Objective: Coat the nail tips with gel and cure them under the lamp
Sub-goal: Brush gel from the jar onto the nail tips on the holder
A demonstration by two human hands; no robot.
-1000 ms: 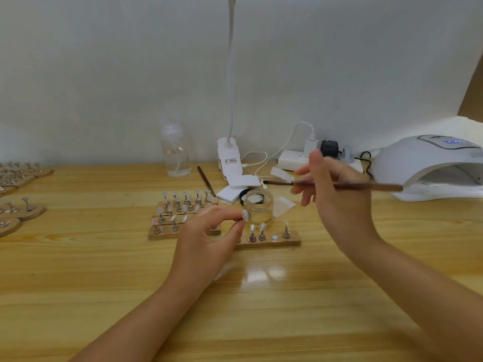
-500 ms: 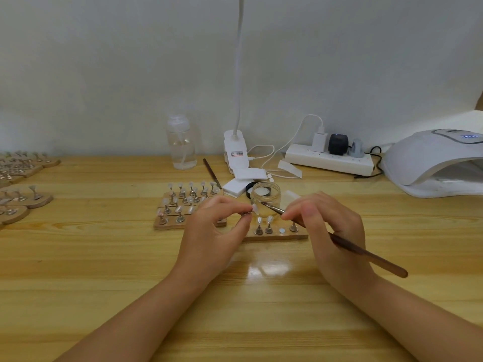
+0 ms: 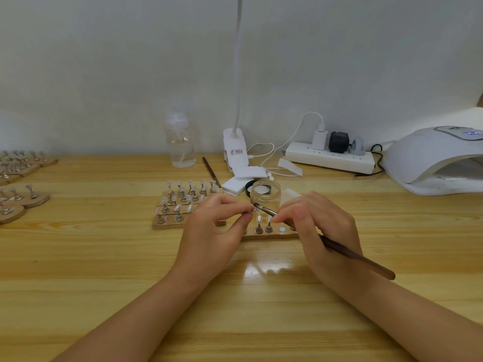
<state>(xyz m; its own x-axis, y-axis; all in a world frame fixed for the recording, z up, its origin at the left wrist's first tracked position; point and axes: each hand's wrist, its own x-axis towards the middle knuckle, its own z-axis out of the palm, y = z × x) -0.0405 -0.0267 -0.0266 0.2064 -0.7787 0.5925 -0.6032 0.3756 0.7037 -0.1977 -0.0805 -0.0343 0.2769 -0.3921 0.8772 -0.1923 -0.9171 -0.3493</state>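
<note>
A person sits at a pale wooden worktop (image 3: pixel 104 283), both bare forearms reaching forward. The left hand (image 3: pixel 211 231) pinches a small clear nail tip (image 3: pixel 250 209) between thumb and fingertips, holding it just above the worktop. The right hand (image 3: pixel 316 228) grips a thin dark-handled brush (image 3: pixel 339 250) like a pen, its handle trailing back to the right; the bristle end touches the nail tip or sits right at it. The 2 hands are close together, nearly meeting at the tip.

Just behind them lies a narrow wooden holder strip (image 3: pixel 269 235) with 2 more nail tips standing on metal pegs, and behind that a small clear glass jar (image 3: pixel 265 195), open. To the left sits a wooden block of many pegged nail tips (image 3: pixel 183 205). More such holders lie at the far left edge (image 3: pixel 21 197).

At the far right stands a white domed curing lamp (image 3: pixel 431 158), well apart from the hands. Along the wall are a clear plastic bottle (image 3: pixel 179 142), a white clip-on desk lamp (image 3: pixel 235 150) and a white power strip (image 3: pixel 329 159).
</note>
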